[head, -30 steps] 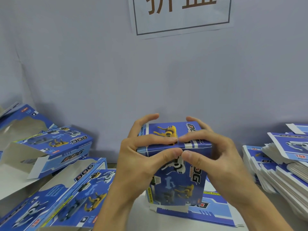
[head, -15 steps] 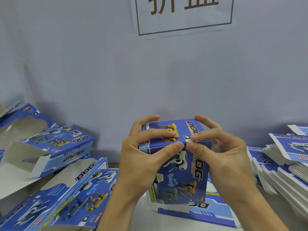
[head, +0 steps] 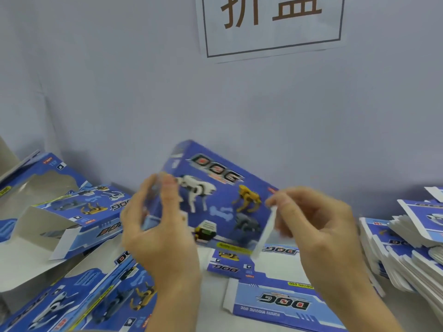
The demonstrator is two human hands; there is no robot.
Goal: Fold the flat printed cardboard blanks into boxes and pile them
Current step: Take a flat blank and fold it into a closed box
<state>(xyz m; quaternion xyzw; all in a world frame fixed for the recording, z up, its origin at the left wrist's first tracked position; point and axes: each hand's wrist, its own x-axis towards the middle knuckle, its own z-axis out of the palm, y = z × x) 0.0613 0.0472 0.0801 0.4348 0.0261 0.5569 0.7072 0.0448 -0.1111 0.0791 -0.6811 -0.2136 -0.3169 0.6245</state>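
A blue printed "DOG" box [head: 215, 200] hangs above the table, lying lengthwise and tilted, its robot-dog face turned to me. My left hand [head: 158, 238] grips its left end, with the thumb and fingers curled round the edge; that part is motion-blurred. My right hand [head: 318, 231] pinches the white flap at the box's right end between thumb and fingertips. A flat blank [head: 282, 305] lies on the table under my hands.
A thick stack of flat blanks [head: 407, 250] sits at the right. Folded open boxes [head: 79, 216] are piled at the left, with more in the near left corner [head: 72, 305]. A grey wall with a paper sign [head: 271, 22] stands close behind.
The box stood upright with both hands pressing its top flap shut. It is now lifted and turned on its side, with my hands apart at its two ends.
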